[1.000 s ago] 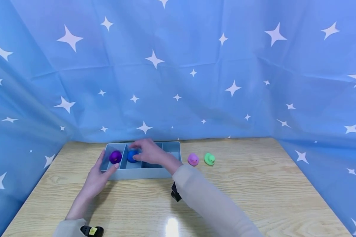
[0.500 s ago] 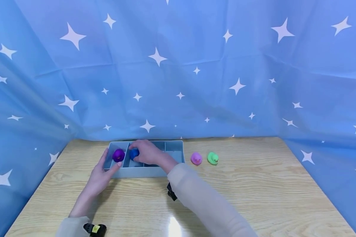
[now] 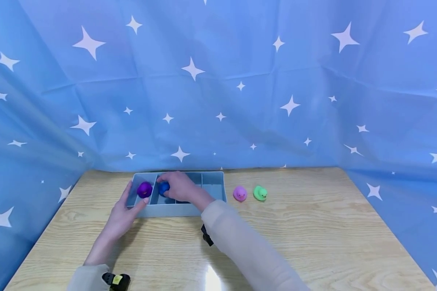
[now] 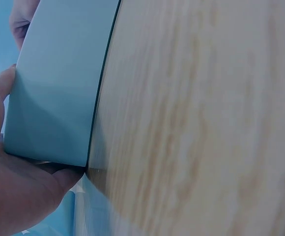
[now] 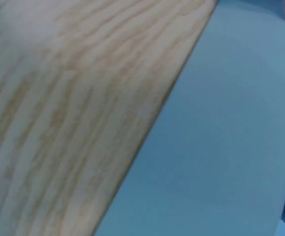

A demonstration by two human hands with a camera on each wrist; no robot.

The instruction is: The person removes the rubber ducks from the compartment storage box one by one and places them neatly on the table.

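Observation:
A light blue box (image 3: 167, 210) with several compartments stands at the back left of the table. My left hand (image 3: 121, 216) grips its left end, thumb at the front rim and fingers along the side; the left wrist view shows the palm against the box's end wall (image 4: 59, 98). A purple rubber duck (image 3: 144, 190) sits in the leftmost compartment, between left thumb and fingers but apart from them. My right hand (image 3: 180, 186) reaches into the second compartment and pinches a round blue rubber duck (image 3: 163, 188), partly hidden behind the fingers.
Right of the box, a pink rubber duck (image 3: 240, 193) and a green rubber duck (image 3: 260, 193) stand side by side on the wooden table (image 3: 306, 234). A blue curtain with white stars (image 3: 240, 121) hangs close behind the table and along both sides.
The right fingers have closed in on the blue duck, covering more of it, and the right forearm has shifted slightly left. My left hand keeps its place on the box.

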